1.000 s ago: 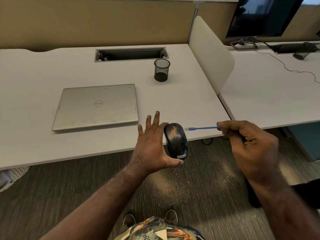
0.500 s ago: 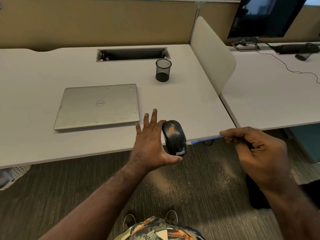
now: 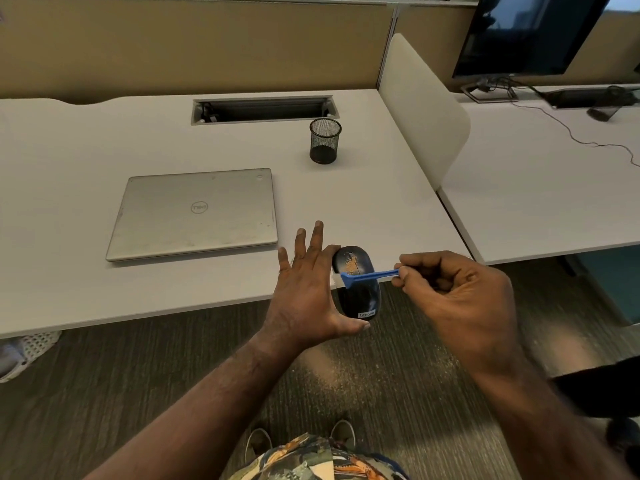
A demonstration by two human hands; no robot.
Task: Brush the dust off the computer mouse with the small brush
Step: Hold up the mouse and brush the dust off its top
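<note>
A black computer mouse (image 3: 360,292) with an orange dust patch on its upper part is held in the air just off the white desk's front edge (image 3: 207,306). My left hand (image 3: 308,292) grips it between thumb and forefinger, with the other fingers stretched out straight. My right hand (image 3: 460,299) pinches the handle of a small blue brush (image 3: 370,275). The brush lies across the mouse, and its white bristles sit at the mouse's left side, just below the dust patch.
A shut silver laptop (image 3: 194,213) lies on the desk to the left. A black mesh pen cup (image 3: 325,141) stands behind. A white divider panel (image 3: 422,112) separates a second desk with a monitor (image 3: 526,32) and cables. Dust speckles the carpet (image 3: 346,372) below.
My right hand moved left and brought the brush from beside the mouse onto its top. The dust patch on the mouse looks smaller. My left hand kept the mouse almost still.
</note>
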